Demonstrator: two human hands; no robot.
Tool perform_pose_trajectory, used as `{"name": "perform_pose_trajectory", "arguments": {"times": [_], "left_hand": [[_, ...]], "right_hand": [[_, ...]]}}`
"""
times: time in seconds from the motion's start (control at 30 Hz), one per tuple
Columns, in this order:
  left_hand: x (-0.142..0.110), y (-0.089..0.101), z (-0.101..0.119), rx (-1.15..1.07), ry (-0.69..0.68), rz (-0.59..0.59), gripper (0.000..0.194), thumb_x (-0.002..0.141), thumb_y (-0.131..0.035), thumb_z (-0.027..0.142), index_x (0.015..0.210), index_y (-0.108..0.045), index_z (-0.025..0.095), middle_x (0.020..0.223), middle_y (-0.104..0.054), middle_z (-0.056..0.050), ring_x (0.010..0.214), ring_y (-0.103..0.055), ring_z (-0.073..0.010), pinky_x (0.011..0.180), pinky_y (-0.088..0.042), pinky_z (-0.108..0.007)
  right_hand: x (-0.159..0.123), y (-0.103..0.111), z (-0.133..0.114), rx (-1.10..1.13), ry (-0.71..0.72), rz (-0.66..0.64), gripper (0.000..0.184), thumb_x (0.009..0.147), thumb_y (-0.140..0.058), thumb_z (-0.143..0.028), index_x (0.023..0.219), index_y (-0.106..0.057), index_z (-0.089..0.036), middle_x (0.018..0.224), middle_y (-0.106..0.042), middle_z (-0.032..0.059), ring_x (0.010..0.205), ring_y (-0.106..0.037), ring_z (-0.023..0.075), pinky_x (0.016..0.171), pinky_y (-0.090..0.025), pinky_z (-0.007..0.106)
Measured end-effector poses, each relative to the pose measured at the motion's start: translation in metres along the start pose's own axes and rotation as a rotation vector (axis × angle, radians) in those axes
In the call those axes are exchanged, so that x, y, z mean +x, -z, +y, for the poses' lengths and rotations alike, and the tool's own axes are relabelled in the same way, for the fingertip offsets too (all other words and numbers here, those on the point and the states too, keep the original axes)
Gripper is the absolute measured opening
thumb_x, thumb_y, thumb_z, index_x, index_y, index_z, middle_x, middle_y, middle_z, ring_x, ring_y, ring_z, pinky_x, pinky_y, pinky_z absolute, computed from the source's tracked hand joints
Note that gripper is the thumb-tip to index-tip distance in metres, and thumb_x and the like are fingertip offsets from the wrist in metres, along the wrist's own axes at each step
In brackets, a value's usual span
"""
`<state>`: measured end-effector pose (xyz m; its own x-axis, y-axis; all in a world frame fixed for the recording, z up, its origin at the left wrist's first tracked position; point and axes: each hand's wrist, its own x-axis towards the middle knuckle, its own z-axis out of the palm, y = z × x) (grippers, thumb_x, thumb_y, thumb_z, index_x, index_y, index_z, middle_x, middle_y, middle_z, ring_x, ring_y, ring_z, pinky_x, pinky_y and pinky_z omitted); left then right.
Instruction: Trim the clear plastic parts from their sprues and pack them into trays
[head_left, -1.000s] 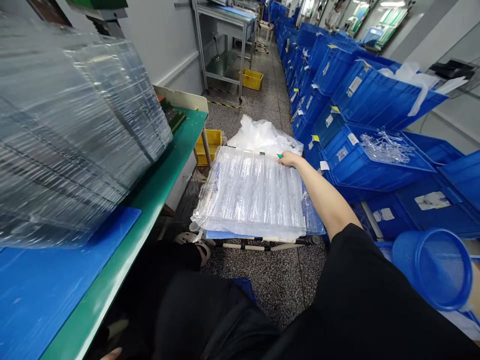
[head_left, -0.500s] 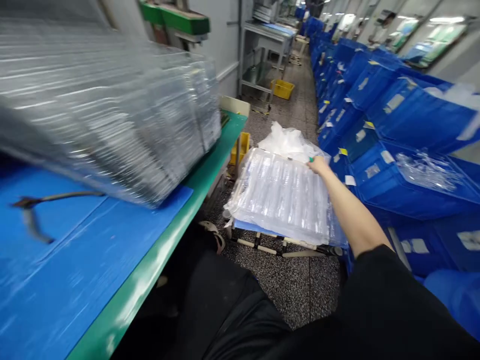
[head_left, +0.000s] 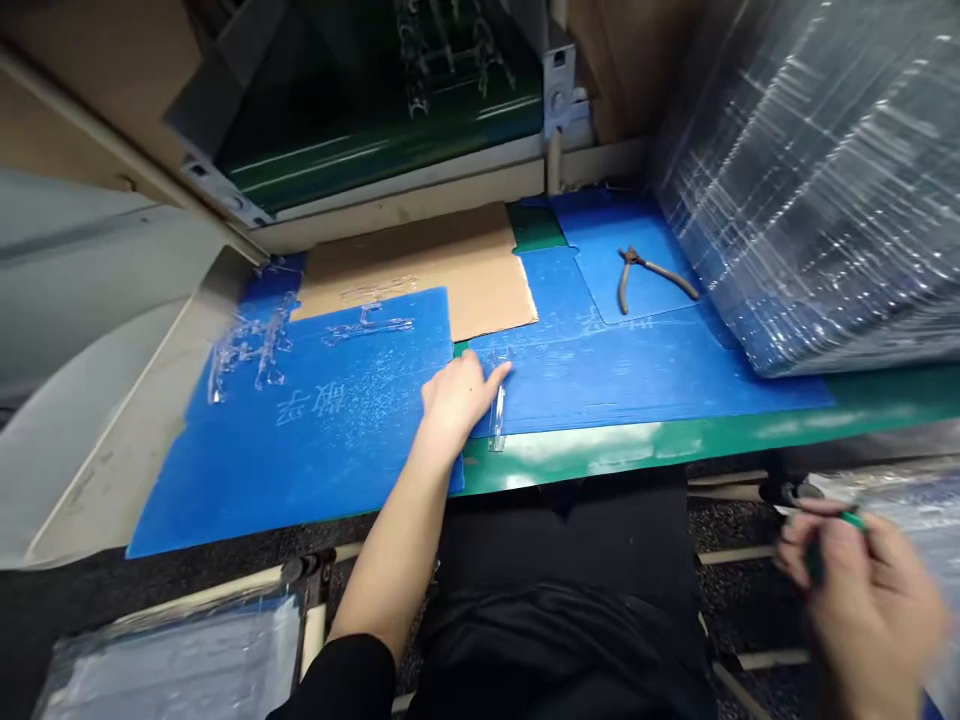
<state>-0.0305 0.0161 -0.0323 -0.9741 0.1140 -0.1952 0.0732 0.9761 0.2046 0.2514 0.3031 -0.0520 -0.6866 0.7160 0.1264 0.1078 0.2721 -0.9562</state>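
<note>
**Left hand (head_left: 454, 395) on a clear piece (head_left: 497, 412), right hand (head_left: 870, 580) round a green thing (head_left: 853, 520)**

The clear piece lies near the middle of the frame, on the right blue sheet (head_left: 615, 380), with its low end over the bare green edge of the table (head_left: 555, 455). The left hand's thumb is out and touches its top end. The hand hides part of it, so I cannot tell if the fingers grip it. At lower right, the right hand is blurred and curled tight, holding the green thing.

A big shiny stack (head_left: 840, 200) fills the upper right and blocks that end of the table. Just left of it lie cutters (head_left: 654, 268), spread apart. Brown card (head_left: 487, 270) lies flat above the middle, partly under the left blue sheet (head_left: 375, 420), which has white marks. More clear bits (head_left: 271, 350) lie on that sheet's left side.

At the top, a dark green belt (head_left: 322, 120) in a metal frame has clear parts (head_left: 416, 70) on it. At lower left, a rack (head_left: 217, 590) has a clear bag (head_left: 180, 665) with pale stuff inside. Another shiny bag (head_left: 926, 500) sits at the right edge, partly behind the right hand.
</note>
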Motion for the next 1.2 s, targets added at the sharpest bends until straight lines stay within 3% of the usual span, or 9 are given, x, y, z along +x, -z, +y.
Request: {"name": "perform_pose_trajectory", "arguments": {"times": [0.13, 0.2, 0.3, 0.37, 0.43, 0.57, 0.8, 1.0, 1.2], "left_hand": [[0.004, -0.002, 0.011, -0.090, -0.106, 0.034, 0.022, 0.108, -0.054, 0.040, 0.108, -0.061, 0.019, 0.118, -0.077, -0.020, 0.115, -0.075, -0.0369, 0.100, -0.056, -0.049], [-0.008, -0.003, 0.003, -0.322, -0.189, 0.073, 0.009, 0.107, -0.056, 0.029, 0.103, -0.056, 0.020, 0.111, -0.077, -0.016, 0.107, -0.077, -0.0307, 0.098, -0.057, -0.044], [-0.044, -0.008, -0.013, -0.899, -0.396, 0.116, 0.006, 0.110, -0.051, 0.025, 0.115, -0.050, 0.022, 0.109, -0.077, -0.009, 0.091, -0.078, -0.0195, 0.088, -0.061, -0.036], [-0.075, -0.010, -0.022, -1.059, -0.516, 0.113, 0.023, 0.113, -0.049, 0.025, 0.135, -0.047, 0.024, 0.107, -0.077, -0.005, 0.082, -0.074, -0.0147, 0.081, -0.061, -0.031], [-0.100, -0.012, -0.030, -0.976, -0.621, 0.138, 0.029, 0.113, -0.050, 0.023, 0.142, -0.051, 0.024, 0.101, -0.074, -0.004, 0.080, -0.070, -0.0135, 0.079, -0.058, -0.028], [-0.122, -0.012, -0.041, -0.720, -0.877, 0.286, 0.015, 0.111, -0.058, 0.028, 0.118, -0.068, 0.018, 0.090, -0.073, -0.005, 0.077, -0.066, -0.0155, 0.074, -0.051, -0.030], [-0.120, -0.015, -0.043, -0.593, -1.014, 0.543, 0.013, 0.106, -0.071, 0.027, 0.109, -0.072, 0.015, 0.078, -0.075, -0.004, 0.070, -0.067, -0.0155, 0.066, -0.043, -0.031], [-0.122, -0.012, -0.039, -0.541, -1.035, 0.597, 0.015, 0.105, -0.073, 0.028, 0.106, -0.073, 0.014, 0.080, -0.079, -0.004, 0.071, -0.070, -0.0156, 0.066, -0.046, -0.031], [-0.122, -0.012, -0.037, -0.543, -1.045, 0.607, 0.015, 0.104, -0.075, 0.027, 0.104, -0.074, 0.012, 0.079, -0.079, -0.005, 0.071, -0.070, -0.0160, 0.065, -0.044, -0.032]], "right_hand": [[0.006, -0.064, -0.013, 0.113, 0.008, -0.266, 0.019, 0.108, -0.064, -0.047, 0.114, -0.070, -0.031, 0.086, -0.063, 0.0034, 0.057, -0.050, 0.0173, 0.052, -0.040, 0.036], [0.010, -0.087, -0.021, 0.152, 0.062, -0.374, 0.020, 0.111, -0.060, -0.045, 0.117, -0.067, -0.028, 0.085, -0.061, 0.0008, 0.057, -0.047, 0.0143, 0.052, -0.039, 0.030], [0.014, -0.101, -0.039, 0.116, 0.134, -0.525, 0.017, 0.114, -0.056, -0.040, 0.118, -0.065, -0.025, 0.082, -0.060, -0.0016, 0.057, -0.048, 0.0129, 0.054, -0.040, 0.027], [0.017, -0.102, -0.053, 0.014, 0.201, -0.633, 0.018, 0.116, -0.054, -0.039, 0.120, -0.066, -0.026, 0.082, -0.061, -0.0016, 0.062, -0.054, 0.0142, 0.059, -0.045, 0.027], [0.018, -0.101, -0.068, -0.107, 0.289, -0.738, 0.020, 0.117, -0.052, -0.038, 0.124, -0.065, -0.026, 0.089, -0.066, 0.0006, 0.074, -0.063, 0.0162, 0.068, -0.049, 0.028], [0.018, -0.102, -0.090, -0.235, 0.482, -0.896, 0.018, 0.118, -0.047, -0.028, 0.127, -0.062, -0.023, 0.108, -0.075, 0.0047, 0.093, -0.073, 0.0179, 0.080, -0.052, 0.028], [0.007, -0.094, -0.103, -0.426, 0.773, -0.919, 0.017, 0.117, -0.052, -0.026, 0.123, -0.065, -0.017, 0.092, -0.068, 0.0022, 0.072, -0.066, 0.0155, 0.062, -0.041, 0.031], [0.000, -0.090, -0.105, -0.456, 0.828, -0.893, 0.018, 0.118, -0.049, -0.026, 0.120, -0.065, -0.018, 0.087, -0.064, 0.0004, 0.066, -0.059, 0.0141, 0.056, -0.035, 0.034], [0.002, -0.085, -0.103, -0.413, 0.703, -0.973, 0.018, 0.118, -0.051, -0.027, 0.121, -0.066, -0.018, 0.089, -0.064, 0.0003, 0.069, -0.061, 0.0132, 0.060, -0.037, 0.032]]}}
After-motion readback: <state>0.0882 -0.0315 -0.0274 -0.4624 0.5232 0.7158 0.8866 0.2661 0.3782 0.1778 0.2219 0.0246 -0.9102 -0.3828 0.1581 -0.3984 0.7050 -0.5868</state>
